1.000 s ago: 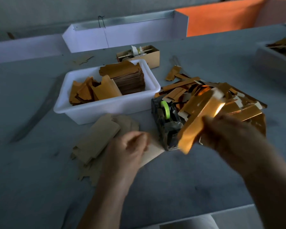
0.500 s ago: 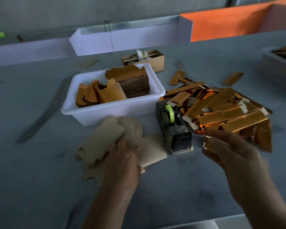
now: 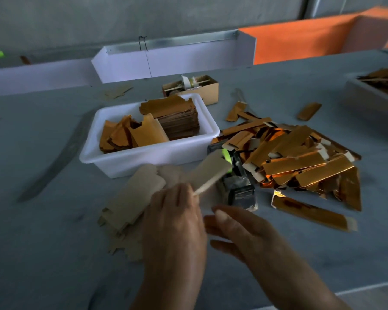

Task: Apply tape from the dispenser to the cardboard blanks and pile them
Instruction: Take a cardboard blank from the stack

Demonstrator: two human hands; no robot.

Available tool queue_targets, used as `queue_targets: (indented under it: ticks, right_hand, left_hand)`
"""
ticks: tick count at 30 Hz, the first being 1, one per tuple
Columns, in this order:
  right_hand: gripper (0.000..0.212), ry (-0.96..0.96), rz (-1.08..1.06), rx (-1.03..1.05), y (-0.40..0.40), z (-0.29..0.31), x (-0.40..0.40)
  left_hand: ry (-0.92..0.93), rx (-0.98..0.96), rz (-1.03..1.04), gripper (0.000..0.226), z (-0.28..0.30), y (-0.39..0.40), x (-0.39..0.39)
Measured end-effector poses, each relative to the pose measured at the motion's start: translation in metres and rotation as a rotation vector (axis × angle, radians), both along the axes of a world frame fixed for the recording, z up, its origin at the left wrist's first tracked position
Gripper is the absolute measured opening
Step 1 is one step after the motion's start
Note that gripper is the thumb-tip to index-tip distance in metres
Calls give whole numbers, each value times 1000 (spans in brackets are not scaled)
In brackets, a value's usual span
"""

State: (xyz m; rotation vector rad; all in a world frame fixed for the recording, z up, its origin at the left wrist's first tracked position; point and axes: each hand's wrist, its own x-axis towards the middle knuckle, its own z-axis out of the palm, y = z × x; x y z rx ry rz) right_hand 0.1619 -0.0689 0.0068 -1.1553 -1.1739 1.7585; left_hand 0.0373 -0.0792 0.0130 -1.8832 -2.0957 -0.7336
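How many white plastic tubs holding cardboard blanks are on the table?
2: one white tub left of the tape dispenser, one cut off at the right edge. More may lie outside the frame.

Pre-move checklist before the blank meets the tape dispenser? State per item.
1. Left hand has a grip on one cardboard blank: ok.
2. Held blank is a single piece: cannot tell, it shows edge-on and blurred.
3. Right hand free and open to pull tape: ok.
4. Tape dispenser within reach, just beyond both hands: ok.
5. Free tape end ready at the cutter: cannot tell, too dark.
6. Pile of taped gold blanks right of the dispenser has room on top: ok.
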Motion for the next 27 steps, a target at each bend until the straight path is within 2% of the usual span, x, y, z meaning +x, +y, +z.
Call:
queue_targets:
  ticks: [2, 4, 6, 9, 12, 13, 15, 17, 20, 23, 27]
  right_hand:
    - [32, 123, -50, 6, 3, 4, -5]
    - [24, 102, -118, 60, 8, 8, -3]
    - [20, 94, -187, 51, 14, 7, 3]
    - [21, 120, -192, -11, 19, 2, 17]
    - [25, 57, -149, 1, 20, -3, 28]
    - [25, 51, -139, 3, 20, -6, 31]
    - [24, 63, -110, -15, 19, -7, 31]
    - [23, 86, -80, -31, 17, -7, 30]
    - [27, -4, -106, 5, 15, -10, 28]
    - [11, -208, -180, 150, 15, -12, 26]
    - [7, -438, -276, 333, 12, -14, 23]
  left_hand:
    - [25, 25, -82, 21, 0, -6, 15]
    - [10, -16, -179, 31, -2, -9, 27]
    - [-83, -100, -228, 36, -1, -10, 29]
    - [-429, -135, -166, 38, 14, -5, 20]
    - [-700, -174, -55, 62, 18, 5, 9]
    - [-823, -232, -34, 63, 20, 9, 6]
    - [-1100, -357, -83, 45, 17, 14, 3]
    - [-1277, -411, -137, 34, 11, 17, 3]
    - [-1361, -411, -111, 43, 0, 18, 6]
    - [-1337, -361, -101, 26, -5, 19, 9]
    - [-1276, -323, -100, 13, -10, 19, 11]
